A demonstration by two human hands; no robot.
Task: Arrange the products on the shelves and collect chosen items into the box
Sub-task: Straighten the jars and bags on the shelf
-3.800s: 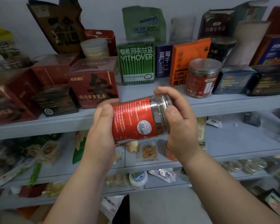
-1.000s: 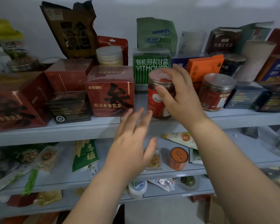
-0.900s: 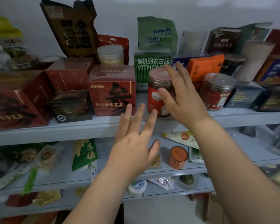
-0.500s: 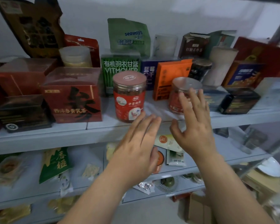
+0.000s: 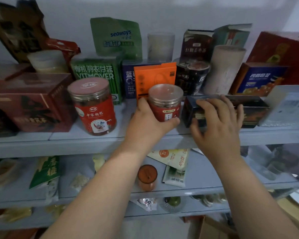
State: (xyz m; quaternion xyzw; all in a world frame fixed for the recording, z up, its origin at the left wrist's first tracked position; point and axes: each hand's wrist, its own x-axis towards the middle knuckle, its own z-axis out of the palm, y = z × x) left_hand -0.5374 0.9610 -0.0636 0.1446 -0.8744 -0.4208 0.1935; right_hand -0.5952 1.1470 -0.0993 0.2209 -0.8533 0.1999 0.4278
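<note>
Shelf clear between left jar and right jar; orange box blocks behind, dark box just beside on right.

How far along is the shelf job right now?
Done: the pink-lidded jar stands upright on the top shelf. In hand: the left hand grips the clear-lidded jar, the right hand holds the dark box beside it. Left: collecting; the inside of the cardboard box is unseen.
</note>
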